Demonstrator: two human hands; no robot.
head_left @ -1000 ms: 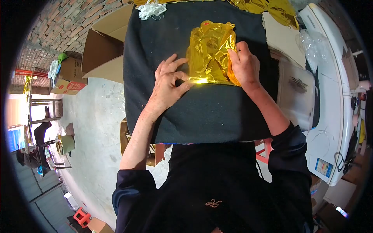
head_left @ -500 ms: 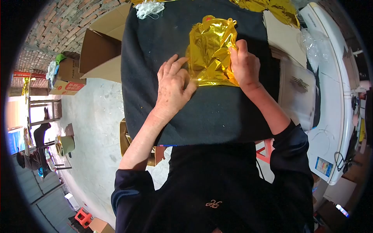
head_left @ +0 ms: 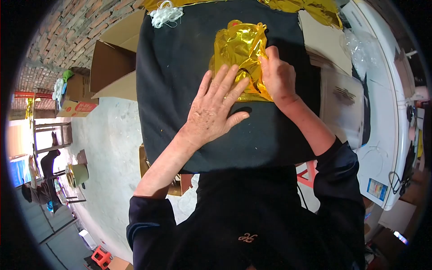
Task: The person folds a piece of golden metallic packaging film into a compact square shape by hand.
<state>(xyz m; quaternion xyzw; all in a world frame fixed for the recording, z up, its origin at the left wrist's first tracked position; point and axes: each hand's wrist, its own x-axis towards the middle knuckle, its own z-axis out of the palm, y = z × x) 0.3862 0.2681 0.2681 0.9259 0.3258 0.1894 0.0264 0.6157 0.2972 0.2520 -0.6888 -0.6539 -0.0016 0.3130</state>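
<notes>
A shiny gold foil balloon, flat and crinkled, lies on the black cloth spread over the work surface. Small tabs stick out along its far edge, one with a red spot. My left hand is open, fingers spread and stretched over the balloon's lower left part, with the thumb out over the cloth. At the right edge of the foil, my right hand is closed, pinching it between thumb and curled fingers.
A bundle of white string lies at the far left of the cloth. More gold foil is heaped along the far edge. Clear plastic bags and cardboard sit at the right, beside a white appliance. An open carton stands left.
My left hand has gone from curled fingers at the balloon's lower left corner to spread fingers reaching over the foil. My right hand keeps its grip on the right edge.
</notes>
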